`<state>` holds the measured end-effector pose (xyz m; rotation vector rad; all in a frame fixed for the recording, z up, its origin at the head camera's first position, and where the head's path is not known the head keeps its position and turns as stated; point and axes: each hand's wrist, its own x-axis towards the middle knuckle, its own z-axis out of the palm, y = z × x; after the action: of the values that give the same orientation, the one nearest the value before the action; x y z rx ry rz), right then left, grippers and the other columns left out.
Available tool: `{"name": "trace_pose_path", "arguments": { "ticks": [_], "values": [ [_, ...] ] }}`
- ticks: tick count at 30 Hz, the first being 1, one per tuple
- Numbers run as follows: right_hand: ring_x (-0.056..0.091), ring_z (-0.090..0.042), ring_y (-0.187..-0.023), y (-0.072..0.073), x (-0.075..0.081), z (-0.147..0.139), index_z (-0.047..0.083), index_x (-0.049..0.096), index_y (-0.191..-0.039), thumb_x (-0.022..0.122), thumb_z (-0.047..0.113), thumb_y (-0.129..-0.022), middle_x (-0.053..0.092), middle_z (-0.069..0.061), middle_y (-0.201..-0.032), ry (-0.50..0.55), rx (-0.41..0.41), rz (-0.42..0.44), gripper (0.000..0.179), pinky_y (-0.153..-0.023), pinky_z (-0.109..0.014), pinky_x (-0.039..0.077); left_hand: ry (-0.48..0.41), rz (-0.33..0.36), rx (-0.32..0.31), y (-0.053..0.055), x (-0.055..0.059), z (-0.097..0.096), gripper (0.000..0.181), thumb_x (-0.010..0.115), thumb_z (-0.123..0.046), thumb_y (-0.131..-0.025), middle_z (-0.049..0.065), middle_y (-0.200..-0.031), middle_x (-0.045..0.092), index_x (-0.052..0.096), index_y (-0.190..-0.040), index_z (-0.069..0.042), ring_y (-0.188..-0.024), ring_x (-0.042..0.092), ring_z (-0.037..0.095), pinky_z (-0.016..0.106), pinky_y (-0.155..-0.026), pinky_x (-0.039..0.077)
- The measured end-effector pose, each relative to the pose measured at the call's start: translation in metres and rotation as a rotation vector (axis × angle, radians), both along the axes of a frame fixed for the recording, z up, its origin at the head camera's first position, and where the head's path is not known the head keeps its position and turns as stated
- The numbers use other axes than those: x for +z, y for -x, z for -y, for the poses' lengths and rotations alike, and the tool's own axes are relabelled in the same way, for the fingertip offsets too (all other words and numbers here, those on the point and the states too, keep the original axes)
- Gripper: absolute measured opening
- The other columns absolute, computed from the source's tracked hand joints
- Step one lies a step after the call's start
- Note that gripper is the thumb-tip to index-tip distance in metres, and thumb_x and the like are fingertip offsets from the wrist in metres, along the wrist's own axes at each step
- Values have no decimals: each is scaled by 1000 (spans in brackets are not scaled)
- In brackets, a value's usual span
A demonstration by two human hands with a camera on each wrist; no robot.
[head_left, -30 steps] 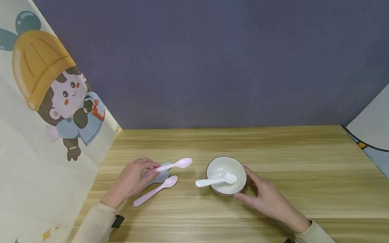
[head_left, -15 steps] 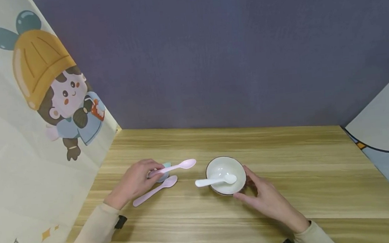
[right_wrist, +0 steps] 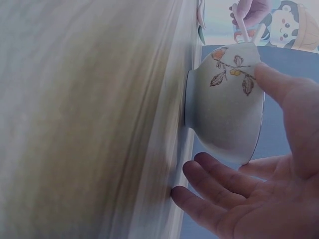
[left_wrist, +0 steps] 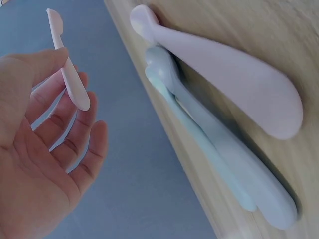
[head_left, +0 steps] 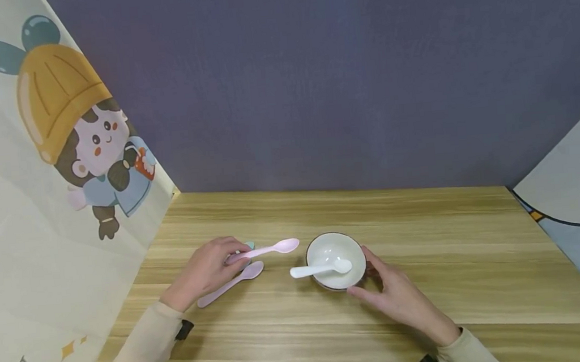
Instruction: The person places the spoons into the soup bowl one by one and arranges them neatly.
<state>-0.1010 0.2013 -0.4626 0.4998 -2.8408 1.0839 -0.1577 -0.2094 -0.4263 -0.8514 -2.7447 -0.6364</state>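
Note:
Between thumb and fingers, my left hand (head_left: 205, 273) pinches a pale pink spoon (head_left: 287, 245) by its handle, above the table. Below that hand lie a second pink spoon (left_wrist: 234, 74), a grey-blue spoon (left_wrist: 224, 139) and a mint spoon (left_wrist: 192, 129), the last two side by side and mostly covered by the hand in the head view. My right hand (head_left: 404, 300) holds the right side of a white bowl (head_left: 326, 249) with thumb and index finger. The bowl stands upright on the table, a white spoon (head_left: 313, 270) in it with its handle over the left rim.
The wooden table (head_left: 302, 339) meets a dark blue-grey panel (head_left: 313, 88) at the back. On the left is a pale wall sheet (head_left: 12, 225) with a cartoon figure. Another printed sheet (head_left: 576, 181) stands on the right.
My left hand has moved a little to the right with the pink spoon, towards the bowl. The right hand, the bowl and the white spoon stay almost where they were.

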Motion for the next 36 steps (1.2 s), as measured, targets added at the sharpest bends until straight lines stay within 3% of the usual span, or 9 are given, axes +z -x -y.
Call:
{"name": "trace_pose_path", "arguments": {
  "ticks": [8, 14, 20, 29, 36],
  "values": [
    [72, -19, -117, 1, 1, -1, 9, 38, -165, 83, 53, -90, 75, 2, -127, 4, 10, 21, 99, -102, -52, 57, 33, -11, -15, -3, 2, -10, 20, 79, -18, -96, 5, -110, 80, 81, -114, -10, -97, 73, 21, 40, -83, 60],
    [71, -19, -117, 2, 1, -2, 13, 39, -165, 82, 54, -90, 74, 2, -129, 13, 20, 28, 95, -101, -52, 58, 38, -4, -25, -2, 5, -17, 19, 78, -21, -97, 3, -110, 79, 81, -113, -12, -98, 73, 19, 39, -84, 60],
    [71, -24, -122, 1, 2, -2, 6, 38, -165, 82, 55, -90, 72, -4, -138, 3, 12, 29, 100, -103, -52, 57, 46, -5, -38, -1, 7, -24, 20, 78, -23, -97, 2, -110, 80, 82, -113, -13, -102, 74, 21, 42, -88, 61],
    [71, -20, -119, 2, 1, -1, 11, 38, -165, 82, 54, -90, 74, 0, -131, 6, 16, 32, 97, -103, -52, 57, 45, -15, -41, -1, 9, -33, 18, 77, -26, -98, -2, -108, 79, 82, -113, -17, -100, 73, 18, 39, -85, 60],
    [72, -23, -119, 1, 0, -1, 6, 39, -164, 84, 51, -90, 74, -3, -132, 2, 13, 19, 98, -103, -52, 57, 44, -4, -52, 0, 12, -43, 19, 76, -26, -99, -1, -110, 79, 82, -114, -16, -99, 71, 17, 38, -83, 60]
  ]
}}
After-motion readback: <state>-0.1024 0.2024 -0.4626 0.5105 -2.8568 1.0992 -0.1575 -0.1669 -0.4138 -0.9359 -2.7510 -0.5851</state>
